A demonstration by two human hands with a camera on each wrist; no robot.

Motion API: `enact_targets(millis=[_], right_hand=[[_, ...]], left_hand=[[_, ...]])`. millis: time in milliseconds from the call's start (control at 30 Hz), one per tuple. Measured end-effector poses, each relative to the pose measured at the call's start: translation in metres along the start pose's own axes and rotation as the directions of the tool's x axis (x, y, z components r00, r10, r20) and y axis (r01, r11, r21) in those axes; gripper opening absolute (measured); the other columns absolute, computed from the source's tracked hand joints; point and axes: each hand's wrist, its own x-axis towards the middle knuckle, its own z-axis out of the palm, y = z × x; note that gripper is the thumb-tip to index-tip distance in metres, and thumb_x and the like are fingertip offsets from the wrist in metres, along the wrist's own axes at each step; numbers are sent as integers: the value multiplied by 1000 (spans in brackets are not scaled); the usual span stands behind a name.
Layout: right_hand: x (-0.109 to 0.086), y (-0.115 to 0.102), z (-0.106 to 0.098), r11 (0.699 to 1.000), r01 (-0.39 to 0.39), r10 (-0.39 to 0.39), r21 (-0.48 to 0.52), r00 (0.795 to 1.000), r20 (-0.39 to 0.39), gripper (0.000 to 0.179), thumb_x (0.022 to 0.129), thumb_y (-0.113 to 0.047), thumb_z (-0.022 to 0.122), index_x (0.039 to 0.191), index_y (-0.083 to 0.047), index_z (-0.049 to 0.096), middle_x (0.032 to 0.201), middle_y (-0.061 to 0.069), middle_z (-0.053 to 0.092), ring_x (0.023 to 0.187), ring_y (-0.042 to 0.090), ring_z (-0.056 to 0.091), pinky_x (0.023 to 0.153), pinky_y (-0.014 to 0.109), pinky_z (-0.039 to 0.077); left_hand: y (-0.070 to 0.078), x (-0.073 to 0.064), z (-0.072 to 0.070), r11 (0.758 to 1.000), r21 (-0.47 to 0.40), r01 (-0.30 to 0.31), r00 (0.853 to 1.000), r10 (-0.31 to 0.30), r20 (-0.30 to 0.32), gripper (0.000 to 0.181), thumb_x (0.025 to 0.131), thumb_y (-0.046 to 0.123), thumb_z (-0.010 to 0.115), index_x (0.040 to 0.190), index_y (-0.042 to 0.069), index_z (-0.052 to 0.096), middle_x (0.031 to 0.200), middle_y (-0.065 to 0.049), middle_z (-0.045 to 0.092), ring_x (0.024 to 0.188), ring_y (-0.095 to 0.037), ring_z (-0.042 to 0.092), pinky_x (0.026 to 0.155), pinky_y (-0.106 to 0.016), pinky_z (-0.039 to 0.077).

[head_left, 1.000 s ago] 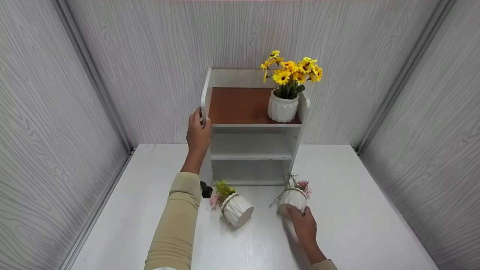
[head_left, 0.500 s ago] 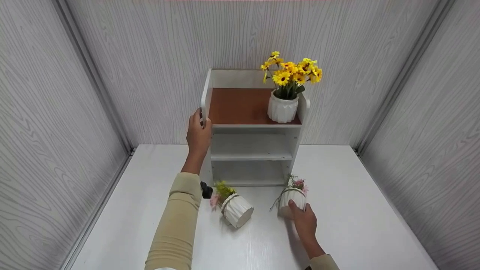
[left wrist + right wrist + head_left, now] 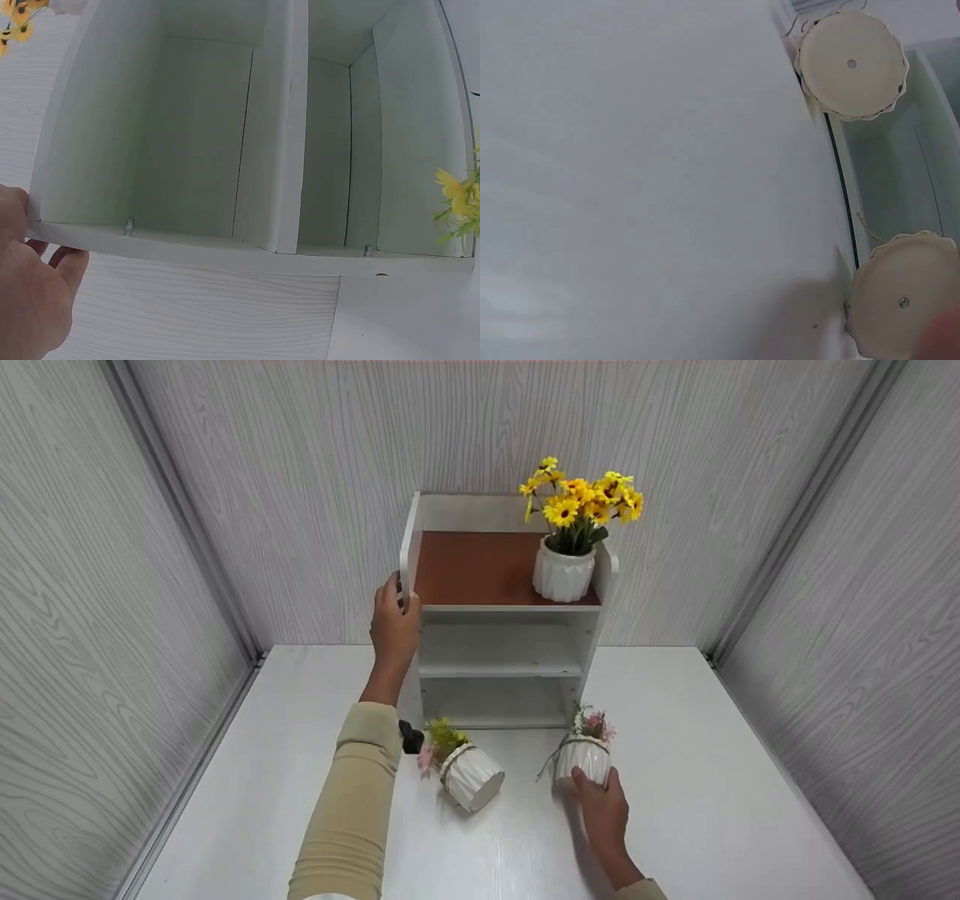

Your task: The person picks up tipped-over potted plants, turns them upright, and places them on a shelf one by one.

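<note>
My left hand (image 3: 395, 622) grips the left side panel of a small white shelf unit (image 3: 501, 669), its fingers curled around the panel's edge. In my right hand (image 3: 604, 810) is a white flower pot (image 3: 583, 761) with pink flowers and a string tied round it, held by thumb and fingers near its base. To the left, a second white flower pot (image 3: 472, 780) with yellow-green and pink flowers lies tipped on its side, its base toward me. The right wrist view shows the base of the held flower pot (image 3: 900, 292) at the lower right and the other pot's base (image 3: 851, 64) above.
On the unit's brown top (image 3: 476, 570) a white pot of yellow flowers (image 3: 564, 574) stands at the right. Two lower compartments face forward. A small black object (image 3: 411, 737) shows beside the left sleeve. Wood-grained walls (image 3: 840, 607) enclose the white table (image 3: 675, 720).
The right hand and its pot shift only slightly, with thumb and fingers a little differently placed on it. The left hand stays on the side panel. The whole view drifts slightly.
</note>
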Motion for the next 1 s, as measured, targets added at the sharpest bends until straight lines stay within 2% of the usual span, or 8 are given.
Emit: enact_targets(millis=[133, 267, 433, 667, 1000], right_hand=[[-3, -1, -1, 1000, 0, 0, -19, 1000, -18, 67, 92, -58, 65, 130, -6, 48, 138, 17, 58, 132, 30, 52, 109, 49, 40], [-8, -2, -3, 998, -6, 5, -67, 1000, -17, 65, 91, -58, 66, 131, -9, 48, 132, 15, 62, 124, 30, 58, 104, 48, 43], [-11, 2, -6, 995, -13, 14, -102, 1000, 12, 72, 88, -59, 70, 134, -10, 46, 135, 14, 60, 126, 28, 57, 106, 48, 43], [-17, 10, -13, 994, 10, -3, -110, 998, 63, 94, 84, -52, 78, 152, -4, 33, 144, 20, 53, 132, 34, 52, 107, 50, 42], [-19, 13, -18, 989, -7, 27, -148, 991, 133, 104, 80, -46, 83, 155, -3, 27, 152, 23, 44, 139, 39, 45, 112, 56, 37]], left_hand=[[1, 0, 0, 1000, -8, 7, 1000, -7, 0, 52, 106, 30, 45, 154, 10, 39, 144, -12, 51, 128, -31, 59, 99, -49, 52], [1, 0, 1, 1000, -15, 16, 1000, -16, 2, 52, 106, 29, 46, 154, 11, 39, 145, -11, 50, 129, -31, 59, 100, -49, 51], [1, 0, 1, 1000, -21, 13, 1000, -13, 7, 52, 106, 29, 47, 154, 11, 38, 145, -11, 50, 129, -31, 58, 100, -49, 51], [-2, 1, 0, 1000, -24, 16, 1000, -16, 19, 53, 106, 30, 47, 155, 12, 37, 147, -11, 49, 131, -30, 57, 102, -47, 50], [0, 2, -2, 1000, -3, 20, 999, -20, 29, 53, 107, 30, 45, 156, 12, 36, 145, -11, 48, 131, -31, 56, 102, -48, 50]])
